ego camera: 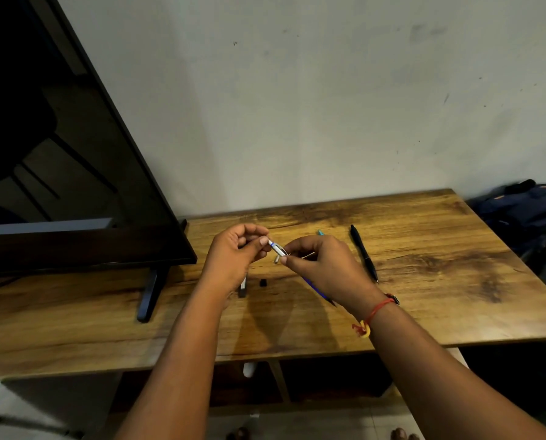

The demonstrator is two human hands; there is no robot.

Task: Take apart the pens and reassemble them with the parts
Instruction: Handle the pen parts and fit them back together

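So a short white pen piece (276, 247) with a blue band is being held up over the wooden table (424, 281), about mid-table. It's pinched at one end by the left hand (236, 254), fingers curled in tight, and at the other end by the curled fingertips of the right hand (325, 268). A small silvery bit (277, 259) is seen just under that piece, by the right thumb; whether it's attached can't be told. A thin pale rod (308, 256) pokes out by the right fingers, and whether it's gripped can't be made out either. A blue pen (317, 289) is mostly hidden under the right hand. A black pen (363, 254) is laid flat just right of that hand, and a teal tip (321, 232) peeks out behind it. Below the left hand a white-grey barrel part (242, 287) and a tiny black cap (263, 282) are left on the wood, near each other but apart. A red thread (379, 308) is tied on the right wrist. A TV (75, 154) is parked on the table's left, and a dark bag (525, 211) is seen off the right edge
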